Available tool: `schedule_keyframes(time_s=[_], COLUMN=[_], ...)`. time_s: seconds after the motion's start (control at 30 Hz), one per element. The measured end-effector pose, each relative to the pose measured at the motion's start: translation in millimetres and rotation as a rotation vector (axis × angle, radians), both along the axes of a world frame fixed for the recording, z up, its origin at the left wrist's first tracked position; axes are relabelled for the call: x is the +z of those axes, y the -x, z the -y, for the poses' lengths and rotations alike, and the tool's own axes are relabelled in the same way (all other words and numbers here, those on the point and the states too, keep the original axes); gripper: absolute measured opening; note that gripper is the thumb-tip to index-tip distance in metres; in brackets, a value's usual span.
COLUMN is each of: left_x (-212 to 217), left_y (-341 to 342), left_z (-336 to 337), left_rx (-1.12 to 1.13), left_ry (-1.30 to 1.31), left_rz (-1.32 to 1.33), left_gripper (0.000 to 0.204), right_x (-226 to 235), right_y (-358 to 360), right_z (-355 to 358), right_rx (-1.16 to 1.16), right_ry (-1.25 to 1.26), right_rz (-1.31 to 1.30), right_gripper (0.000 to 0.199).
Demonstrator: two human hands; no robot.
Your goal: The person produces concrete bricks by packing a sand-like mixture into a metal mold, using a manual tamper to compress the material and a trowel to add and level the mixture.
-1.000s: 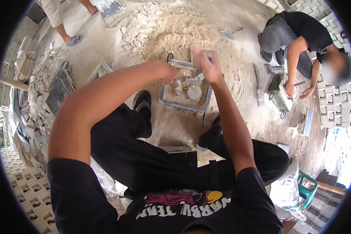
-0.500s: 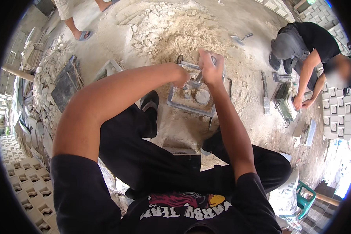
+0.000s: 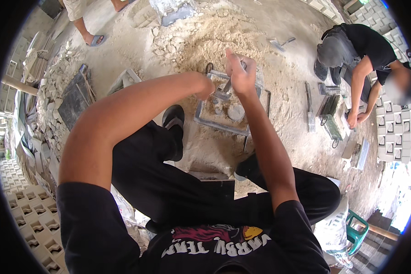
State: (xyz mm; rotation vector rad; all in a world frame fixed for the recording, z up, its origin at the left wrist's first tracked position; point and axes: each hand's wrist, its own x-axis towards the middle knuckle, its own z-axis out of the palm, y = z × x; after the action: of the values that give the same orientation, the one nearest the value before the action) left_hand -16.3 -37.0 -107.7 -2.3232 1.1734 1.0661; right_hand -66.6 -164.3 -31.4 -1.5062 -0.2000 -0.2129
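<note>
My right hand (image 3: pixel 243 76) is closed around the handle of a trowel (image 3: pixel 223 94), whose flat metal blade points down over a square metal mold (image 3: pixel 223 128). The mold lies on the sandy ground in front of my feet, with pale powder inside. A round pale disc (image 3: pixel 236 112) and smaller knobs show within its frame. Over the mold's left side, my left hand (image 3: pixel 203 86) is bent down with its fingers curled close to the blade. What those fingers hold, if anything, is hidden.
Beyond the mold rises a heap of sandy powder and pale lumps (image 3: pixel 201 41). On the right, a crouching co-worker (image 3: pixel 367 50) handles another mold (image 3: pixel 332 119). Metal tools (image 3: pixel 310 107) and a second trowel (image 3: pixel 283 44) lie between. Rubble (image 3: pixel 55 91) is piled left.
My right hand has shifted slightly up and left, tilting the trowel. My left hand has drawn back a little from the blade. A grey-edged object with white material has appeared at the heap's far side.
</note>
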Motion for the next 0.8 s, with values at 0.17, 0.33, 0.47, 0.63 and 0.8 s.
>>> schedule_keyframes(time_s=[0.17,0.33,0.47,0.63,0.8], left_x=[22,50,46,12,24], left_y=[-15,-28,-28,-34,-35], left_z=[-6,-15,-15,-24,-13], left_rx=[0.066,0.183,0.112,0.089,0.096], left_ry=[0.018,-0.033,-0.051,0.187,0.046], left_rz=[0.233,0.232,0.186,0.134,0.127], left_gripper=[0.027,0.026,0.025,0.024,0.03], right_x=[-8,-18,-4,-9,7], right_y=[-4,2,-6,2,-6], right_z=[5,6,-3,-17,6], right_rx=[0.145,0.163,0.186,0.095,0.135], right_ry=[0.156,-0.026,0.169,0.218,0.291], right_rz=[0.009,0.102,-0.068,0.143,-0.015], right_gripper=[0.042,0.045,0.048,0.047,0.045])
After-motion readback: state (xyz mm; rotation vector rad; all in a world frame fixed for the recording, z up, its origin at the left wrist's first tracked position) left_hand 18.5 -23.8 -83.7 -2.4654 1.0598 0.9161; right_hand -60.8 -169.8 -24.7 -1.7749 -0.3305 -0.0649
